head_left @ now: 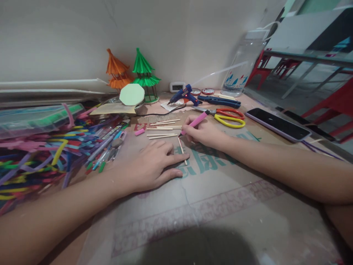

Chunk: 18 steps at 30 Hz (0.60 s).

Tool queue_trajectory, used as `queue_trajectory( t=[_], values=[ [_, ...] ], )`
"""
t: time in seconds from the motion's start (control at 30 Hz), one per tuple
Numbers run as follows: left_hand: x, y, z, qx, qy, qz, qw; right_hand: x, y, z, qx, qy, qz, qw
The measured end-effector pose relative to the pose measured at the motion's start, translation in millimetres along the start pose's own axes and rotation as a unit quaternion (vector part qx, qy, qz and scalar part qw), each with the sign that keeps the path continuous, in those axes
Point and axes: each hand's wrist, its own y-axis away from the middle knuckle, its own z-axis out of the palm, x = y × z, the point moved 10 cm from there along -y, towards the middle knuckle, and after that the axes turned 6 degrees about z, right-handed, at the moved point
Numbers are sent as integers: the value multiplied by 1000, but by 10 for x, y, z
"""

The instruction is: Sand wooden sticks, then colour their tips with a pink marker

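Observation:
My right hand (200,132) is closed around a pink marker (196,122), its tip down at the upper end of a thin wooden stick (181,145). Reddish colour shows along part of that stick. My left hand (158,162) lies flat on the cardboard sheet (220,206), fingers apart, with the index fingertip pressed on the stick's lower part. Just beyond my hands, several bare wooden sticks (162,135) lie in small groups. The pink marker cap (139,131) rests to their left.
On the left are heaped pipe cleaners (30,162), pens (109,147) and a plastic case (41,119). Behind stand orange (117,70) and green (145,75) pagoda models, a glue gun (184,95), scissors (227,117), pliers (219,101) and a bottle (242,66). A phone (277,123) lies right.

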Motion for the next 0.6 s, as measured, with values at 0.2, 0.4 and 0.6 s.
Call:
queue_trajectory(
  t=[0.2,0.4,0.6],
  values=[
    [-9,8,17,-2,-8,1,1000,10,14,53,-37,-30,6,999],
    [-7,4,18,0,-4,-1,1000,0,14,77,-54,-53,0,997],
    [-30,8,0,7,15,-16,1000,2,12,84,-52,-46,2,998]
  ],
)
